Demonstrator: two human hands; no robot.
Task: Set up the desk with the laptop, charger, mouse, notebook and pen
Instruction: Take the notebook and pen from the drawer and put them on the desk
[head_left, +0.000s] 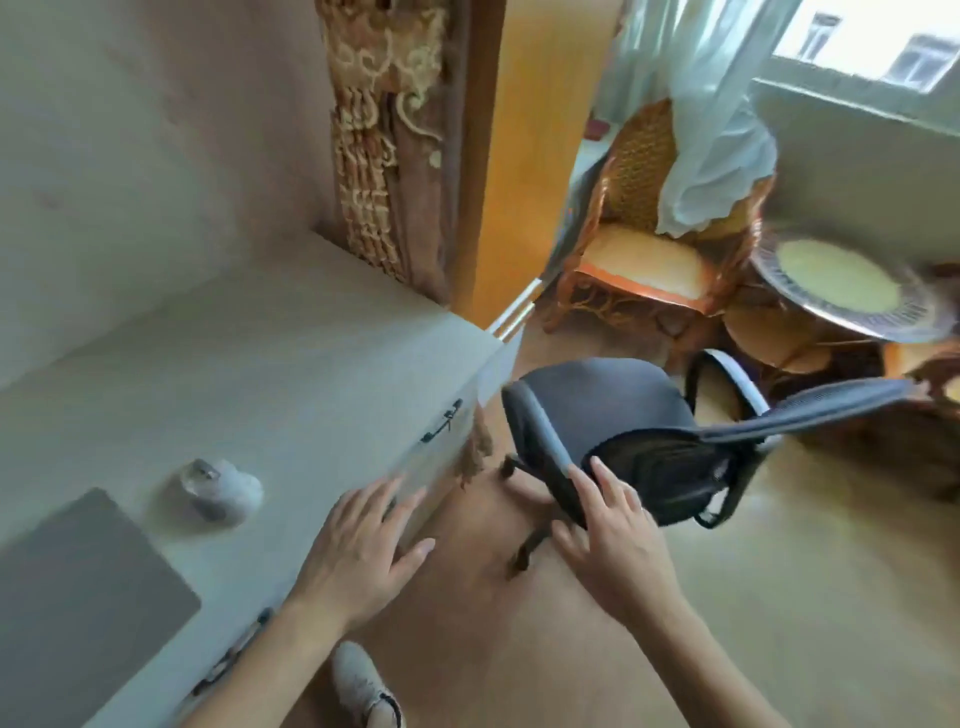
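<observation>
Pale desk (249, 364) bears laptop (78, 587) and mouse (223, 491); left hand (358, 551) spread, right hand (608, 540) touches chair (597, 415).

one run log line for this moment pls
phase: moving chair | left hand: open, at desk edge | right hand: on office chair armrest | on desk: closed laptop, mouse

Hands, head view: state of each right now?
Left hand: open, fingers spread by the desk edge, holding nothing.
Right hand: touching the office chair backrest; whether it grips cannot be told.
</observation>
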